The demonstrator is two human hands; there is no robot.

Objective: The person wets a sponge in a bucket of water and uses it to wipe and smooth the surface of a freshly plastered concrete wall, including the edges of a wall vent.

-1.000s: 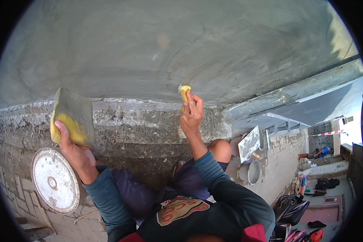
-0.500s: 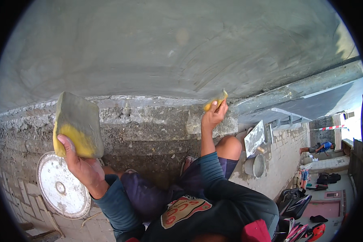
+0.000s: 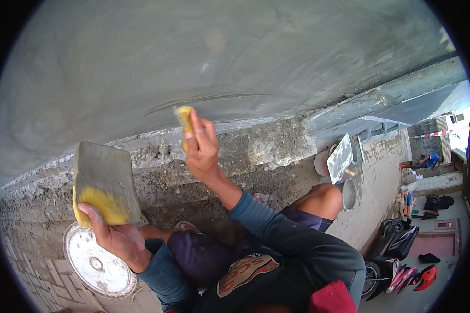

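Note:
My left hand [image 3: 117, 235] grips a thick yellow sponge block [image 3: 107, 206] by its lower edge, thumb across the front; grey cement coats most of its face. Smaller and partly hidden by my fingers, a yellow sponge [image 3: 184, 119] is pinched in my right hand [image 3: 202, 148]. That hand is at the foot of the grey plastered wall [image 3: 203, 57], and I cannot tell if the sponge touches it. Dark curved streaks mark the damp plaster just above. Below the block lies a round white lid-like disc [image 3: 95, 264].
Rough soil and broken concrete [image 3: 156, 177] run along the wall's foot. To the right are a cement-smeared flat board [image 3: 340, 158] and a grey bucket [image 3: 348, 194]. Farther off are parked motorbikes [image 3: 397, 237] and a person in blue [image 3: 428, 161]. A pipe-like ledge [image 3: 386, 101] follows the wall.
My right hand has swept left along the wall's foot with the small sponge, and new dark streaks show on the plaster. The view has shifted; my left hand still holds the block.

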